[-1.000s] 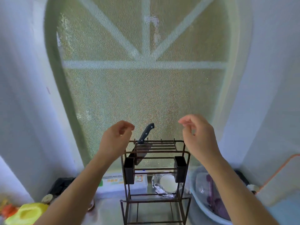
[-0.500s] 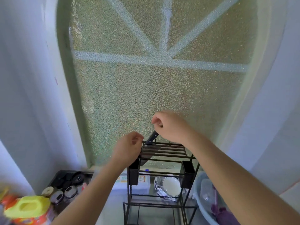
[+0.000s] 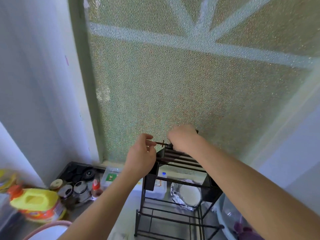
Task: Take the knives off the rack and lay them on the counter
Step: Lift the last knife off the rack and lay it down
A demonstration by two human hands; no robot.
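A black wire rack (image 3: 181, 160) stands on the counter (image 3: 121, 210) in front of a frosted window. A knife (image 3: 196, 131) sits in the rack's top slots. Only the dark end of its handle shows past my fingers, and the blade is hidden by my hand and the rack. My right hand (image 3: 183, 138) is closed around that handle above the rack's top left part. My left hand (image 3: 142, 153) is beside the rack's top left corner, its fingertips pinched on a thin bar that sticks out there.
A yellow jug (image 3: 36, 203) and several small jars (image 3: 78, 187) crowd the counter at the left. A foil-wrapped bowl (image 3: 189, 194) and a plastic box (image 3: 160, 183) sit behind the rack. A pale basin (image 3: 225, 220) stands to the right. The window is close behind.
My right hand has closed fully over the knife handle and hides it. My left hand has gone to the rack's corner bar. The camera has tilted down and to the left.
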